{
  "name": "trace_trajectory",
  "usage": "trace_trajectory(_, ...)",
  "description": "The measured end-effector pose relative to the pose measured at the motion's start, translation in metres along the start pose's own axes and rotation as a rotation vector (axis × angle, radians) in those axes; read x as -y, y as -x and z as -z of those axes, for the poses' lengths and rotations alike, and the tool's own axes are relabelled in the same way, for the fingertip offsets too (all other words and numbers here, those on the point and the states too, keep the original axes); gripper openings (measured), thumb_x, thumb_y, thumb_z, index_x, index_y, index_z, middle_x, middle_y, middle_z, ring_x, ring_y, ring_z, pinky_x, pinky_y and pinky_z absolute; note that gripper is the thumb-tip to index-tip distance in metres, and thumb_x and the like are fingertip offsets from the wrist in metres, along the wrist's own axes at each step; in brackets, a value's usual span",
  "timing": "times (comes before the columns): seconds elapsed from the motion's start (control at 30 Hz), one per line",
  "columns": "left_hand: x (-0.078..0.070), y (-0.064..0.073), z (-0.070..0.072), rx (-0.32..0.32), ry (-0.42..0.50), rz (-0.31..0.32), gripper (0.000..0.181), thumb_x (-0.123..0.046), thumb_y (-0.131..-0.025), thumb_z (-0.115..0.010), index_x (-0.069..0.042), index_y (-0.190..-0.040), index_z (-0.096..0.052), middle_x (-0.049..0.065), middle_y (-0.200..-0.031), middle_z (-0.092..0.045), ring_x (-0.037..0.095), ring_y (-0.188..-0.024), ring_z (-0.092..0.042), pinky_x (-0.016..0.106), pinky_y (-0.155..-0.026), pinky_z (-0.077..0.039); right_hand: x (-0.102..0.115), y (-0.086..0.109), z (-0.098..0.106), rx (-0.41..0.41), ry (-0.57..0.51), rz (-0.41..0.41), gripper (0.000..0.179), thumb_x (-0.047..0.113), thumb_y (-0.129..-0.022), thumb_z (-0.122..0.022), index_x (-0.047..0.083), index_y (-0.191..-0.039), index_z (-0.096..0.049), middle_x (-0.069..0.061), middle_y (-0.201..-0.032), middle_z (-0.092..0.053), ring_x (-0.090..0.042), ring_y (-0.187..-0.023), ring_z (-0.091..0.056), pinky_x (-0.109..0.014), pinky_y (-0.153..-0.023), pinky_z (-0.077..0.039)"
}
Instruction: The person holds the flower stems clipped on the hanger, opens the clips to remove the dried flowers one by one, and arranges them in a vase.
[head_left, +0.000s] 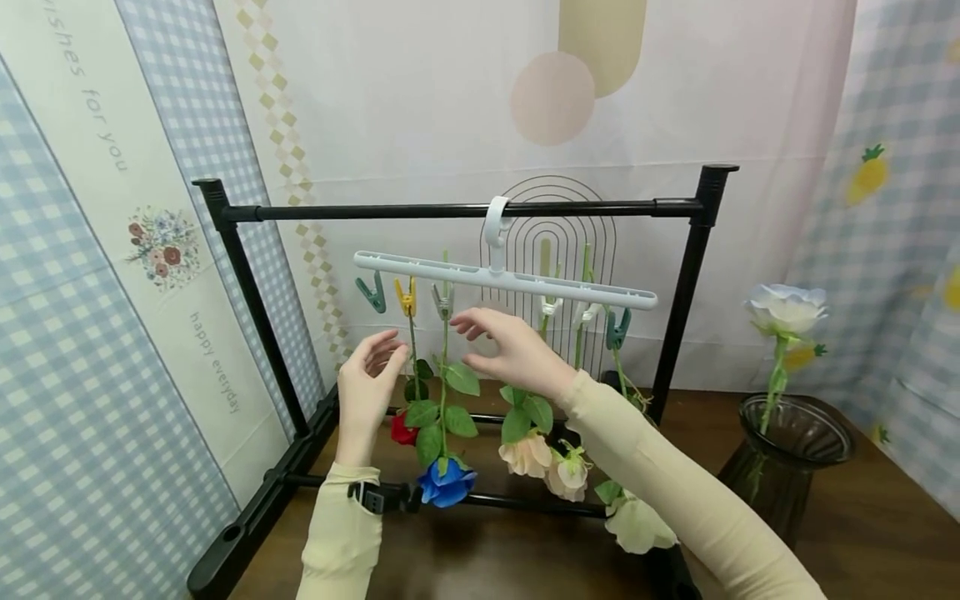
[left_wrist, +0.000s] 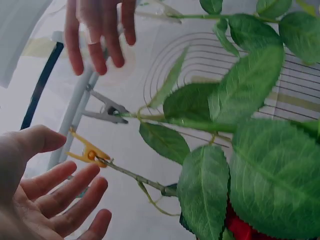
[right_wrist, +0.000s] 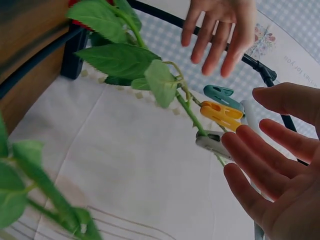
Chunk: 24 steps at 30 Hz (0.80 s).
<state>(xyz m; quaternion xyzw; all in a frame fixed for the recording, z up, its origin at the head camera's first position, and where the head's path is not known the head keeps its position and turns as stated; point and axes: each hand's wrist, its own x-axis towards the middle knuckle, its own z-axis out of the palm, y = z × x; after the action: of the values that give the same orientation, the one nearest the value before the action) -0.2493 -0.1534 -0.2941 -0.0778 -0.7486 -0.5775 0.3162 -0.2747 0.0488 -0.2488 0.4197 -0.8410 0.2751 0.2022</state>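
Observation:
A pale blue clip hanger point(head_left: 577, 290) hangs by its hook from a black rail, with flowers clipped upside down along it. My left hand point(head_left: 366, 390) is held up, fingers loosely bent and empty, just left of the yellow clip point(left_wrist: 91, 154) that grips a red rose's stem. My right hand point(head_left: 521, 346) hovers with relaxed fingers right of the grey clip point(head_left: 442, 300), holding nothing; in the right wrist view its fingertips overlap that clip's end. From the grey clip hangs a blue rose point(head_left: 447, 482). The leftmost green clip point(head_left: 371, 292) carries no flower.
Peach flowers point(head_left: 527, 455) and a white flower point(head_left: 639, 525) hang on the hanger's right half, partly behind my right sleeve. A dark glass vase point(head_left: 780, 467) with a white rose point(head_left: 787, 310) stands at right on the brown table. The black rack's posts point(head_left: 258, 308) flank the hanger.

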Motion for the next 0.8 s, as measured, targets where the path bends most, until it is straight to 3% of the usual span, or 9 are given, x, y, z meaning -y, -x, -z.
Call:
trace_trajectory(0.23,0.027,-0.019,-0.003,0.035,0.087,0.131,0.033,-0.029,-0.083,-0.063,-0.017,-0.113,-0.06,0.004,-0.111,-0.063,0.012,-0.1,-0.057,0.029,-0.089,-0.044,0.008,-0.026,-0.004,0.002,-0.042,-0.063,0.043,0.013,-0.081,-0.064,0.013,-0.121,-0.05,-0.003,-0.109,-0.061,-0.016,-0.096,-0.06,-0.026,-0.082,-0.048)
trace_trajectory(0.47,0.028,-0.027,-0.011,0.076,0.147,0.225,0.039,-0.028,-0.085,-0.06,-0.017,-0.122,-0.055,0.005,-0.121,-0.058,0.018,-0.113,-0.051,0.037,-0.097,-0.039,0.015,-0.044,-0.007,0.002,-0.077,-0.168,0.04,0.017,-0.083,-0.061,0.015,-0.122,-0.05,-0.003,-0.108,-0.062,-0.016,-0.091,-0.061,-0.027,-0.077,-0.049)
trace_trajectory(0.6,0.028,-0.031,-0.014,0.086,0.14,0.252,0.042,-0.029,-0.085,-0.06,-0.019,-0.125,-0.052,0.003,-0.123,-0.056,0.018,-0.116,-0.049,0.039,-0.099,-0.037,0.019,-0.053,-0.014,-0.004,-0.029,-0.246,0.037,0.021,-0.084,-0.059,0.018,-0.12,-0.051,0.0,-0.101,-0.064,-0.012,-0.083,-0.061,-0.025,-0.069,-0.049)
trace_trajectory(0.8,0.029,-0.032,-0.018,0.131,0.123,0.295,0.043,-0.029,-0.086,-0.058,-0.018,-0.127,-0.05,0.006,-0.126,-0.053,0.022,-0.12,-0.045,0.041,-0.101,-0.035,0.024,-0.061,-0.023,-0.018,0.141,-0.329,0.037,0.026,-0.085,-0.056,0.018,-0.12,-0.051,0.003,-0.088,-0.067,-0.011,-0.066,-0.06,-0.023,-0.052,-0.044)
